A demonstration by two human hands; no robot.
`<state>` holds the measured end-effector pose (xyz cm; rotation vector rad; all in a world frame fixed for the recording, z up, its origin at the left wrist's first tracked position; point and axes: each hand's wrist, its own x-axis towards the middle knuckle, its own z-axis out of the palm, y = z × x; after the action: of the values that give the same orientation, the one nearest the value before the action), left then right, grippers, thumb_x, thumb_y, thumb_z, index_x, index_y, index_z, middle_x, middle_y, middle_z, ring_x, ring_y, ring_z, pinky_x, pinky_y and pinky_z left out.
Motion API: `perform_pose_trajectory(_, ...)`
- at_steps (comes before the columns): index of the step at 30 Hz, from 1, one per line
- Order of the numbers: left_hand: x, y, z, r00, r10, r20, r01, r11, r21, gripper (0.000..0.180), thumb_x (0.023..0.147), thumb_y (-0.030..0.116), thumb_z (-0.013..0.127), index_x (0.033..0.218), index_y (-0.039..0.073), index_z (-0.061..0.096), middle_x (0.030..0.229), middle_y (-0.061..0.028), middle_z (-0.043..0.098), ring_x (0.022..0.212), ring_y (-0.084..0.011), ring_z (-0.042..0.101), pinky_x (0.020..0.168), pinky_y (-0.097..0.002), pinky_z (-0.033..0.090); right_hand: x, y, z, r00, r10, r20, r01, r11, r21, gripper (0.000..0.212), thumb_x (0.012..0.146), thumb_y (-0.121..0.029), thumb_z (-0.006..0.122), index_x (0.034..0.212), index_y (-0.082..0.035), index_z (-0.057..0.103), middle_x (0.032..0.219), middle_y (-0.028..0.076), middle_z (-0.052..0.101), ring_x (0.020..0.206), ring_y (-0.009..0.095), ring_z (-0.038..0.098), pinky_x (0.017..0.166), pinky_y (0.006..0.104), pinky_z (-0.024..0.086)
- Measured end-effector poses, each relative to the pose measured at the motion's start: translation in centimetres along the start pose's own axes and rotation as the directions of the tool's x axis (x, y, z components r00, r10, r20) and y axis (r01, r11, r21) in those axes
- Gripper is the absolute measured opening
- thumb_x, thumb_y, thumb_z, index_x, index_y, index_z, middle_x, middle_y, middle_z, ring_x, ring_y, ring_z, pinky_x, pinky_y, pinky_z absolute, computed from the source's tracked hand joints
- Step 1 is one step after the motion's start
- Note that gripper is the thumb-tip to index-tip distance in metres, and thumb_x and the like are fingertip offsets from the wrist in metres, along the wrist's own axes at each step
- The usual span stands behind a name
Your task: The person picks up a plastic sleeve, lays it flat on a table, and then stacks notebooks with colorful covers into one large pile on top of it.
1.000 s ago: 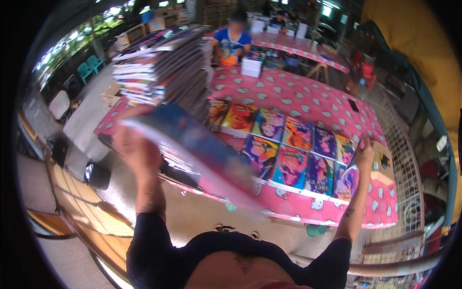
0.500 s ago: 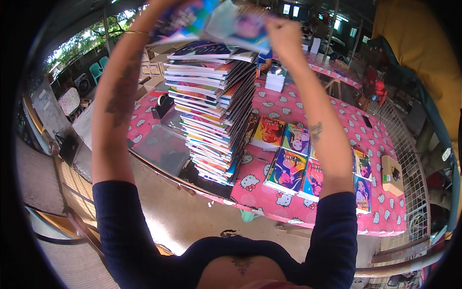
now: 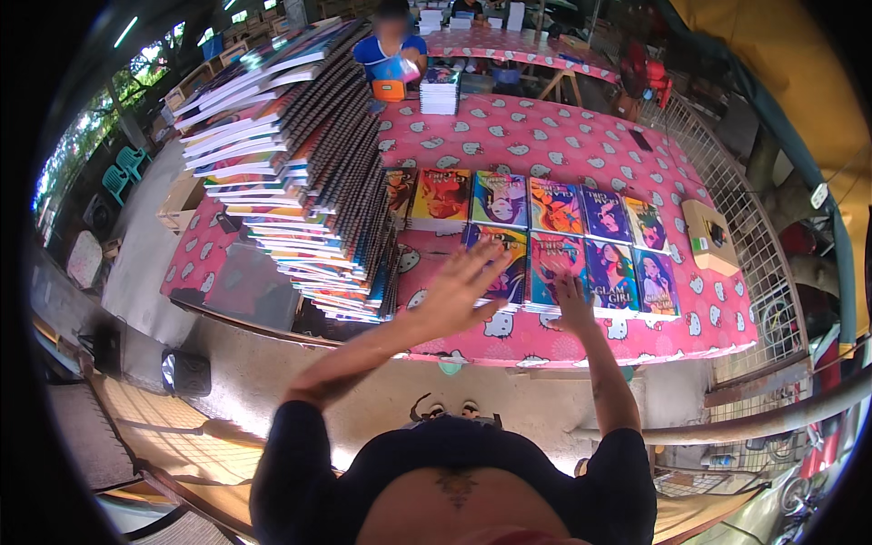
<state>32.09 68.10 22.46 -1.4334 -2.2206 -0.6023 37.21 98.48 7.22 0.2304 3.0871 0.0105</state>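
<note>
My left hand (image 3: 457, 289) is stretched out with fingers spread, holding nothing. It hovers over a front-row pile of notebooks with a yellow and dark blue cover (image 3: 515, 272). Beside it my right hand (image 3: 574, 309) is open too, fingers apart, at the near edge of a pile with a pink-red cover (image 3: 556, 254); whether it touches that pile I cannot tell. These belong to two rows of short piles with bright illustrated covers, such as a red-orange one (image 3: 442, 196) and a purple one (image 3: 607, 216). A tall, leaning stack of spiral-bound notebooks (image 3: 295, 177) rises to the left.
The table has a pink cloth (image 3: 545, 350) with white cat faces. A cardboard box (image 3: 708, 238) stands at its right end and a phone (image 3: 641, 140) lies farther back. Across the table a person (image 3: 392, 54) handles a booklet near a white-edged pile (image 3: 440, 95). Metal mesh (image 3: 758, 272) borders the right.
Both hands have come down from above the tall stack to the short piles. The colourful notebooks they held are out of them. My view has shifted, so the tall stack appears farther left.
</note>
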Motion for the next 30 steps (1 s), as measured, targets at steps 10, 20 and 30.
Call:
perform_pose_trajectory(10, 3.3, -3.1, 1.7, 0.884, -0.319, 0.341, 0.449, 0.782, -0.431, 0.055, 0.095, 0.008, 0.053, 0.144, 0.007, 0.03, 0.12, -0.0203, 0.062, 0.095, -0.0312, 0.068, 0.084, -0.0387, 0.055, 0.9, 5.8, -14.5, 0.742, 0.497, -0.45, 0.193, 0.485, 0.853, 0.044, 0.098, -0.042, 0.055, 0.082, -0.001, 0.056, 0.064, -0.003, 0.042, 0.063, 0.008, 0.036, 0.054, 0.0291, 0.032)
perform_pose_trajectory(20, 3.4, -1.8, -31.6, 0.452, -0.032, -0.891, 0.033, 0.999, -0.019, 0.036, 0.095, 0.032, 0.055, 0.109, -0.001, 0.063, 0.093, -0.0149, 0.07, 0.082, -0.0198, 0.069, 0.076, -0.0312, 0.054, 7.8, -14.9, -45.7, -0.243, -0.007, -0.97, 0.773, 0.602, -0.198, 0.034, 0.092, -0.03, 0.065, 0.114, -0.004, 0.068, 0.105, 0.012, 0.069, 0.09, 0.022, 0.066, 0.08, 0.0304, 0.049)
perform_pose_trajectory(30, 11.3, -19.6, -37.6, 0.969, -0.236, -0.075, 0.227, 0.73, 0.645, 0.059, 0.093, 0.055, 0.051, 0.118, 0.003, 0.062, 0.098, -0.0117, 0.068, 0.086, -0.0207, 0.067, 0.078, -0.0325, 0.052, 13.1, -21.6, -45.7, 0.436, -0.395, -0.809, 0.891, 0.064, 0.449, 0.038, 0.089, -0.036, 0.061, 0.114, -0.008, 0.07, 0.099, 0.005, 0.072, 0.082, 0.012, 0.064, 0.064, 0.0306, 0.049)
